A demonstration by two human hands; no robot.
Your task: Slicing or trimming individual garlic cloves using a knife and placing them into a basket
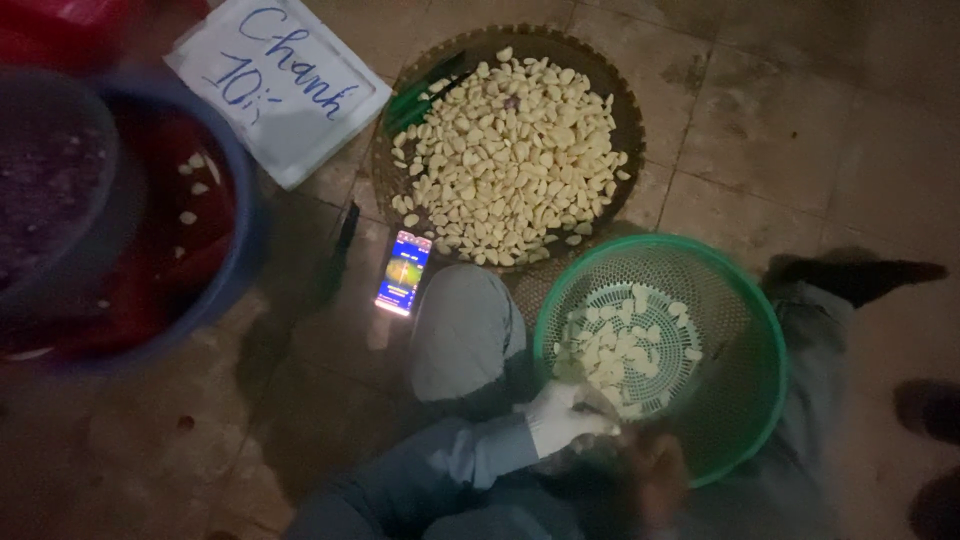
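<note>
Peeled garlic cloves being handled over a green basket on a tiled floor.

The left hand (565, 418), in a white glove, sits at the near rim of the green plastic basket (745, 330) with its fingers curled, touching the pile of pale cloves (625, 345) inside — whether it grips one I cannot tell. The right hand (650, 480) is dark and blurred just below the basket's near edge; its grip cannot be made out. The basket rests against the person's grey-trousered knee (465, 335). Beyond it lies a round woven tray (400, 185) heaped with many more peeled cloves (505, 160) — a lit phone (402, 272) lies on the floor (800, 120) beside it. At left stands a blue basin (235, 200), a white handwritten card (285, 85) near it.
</note>
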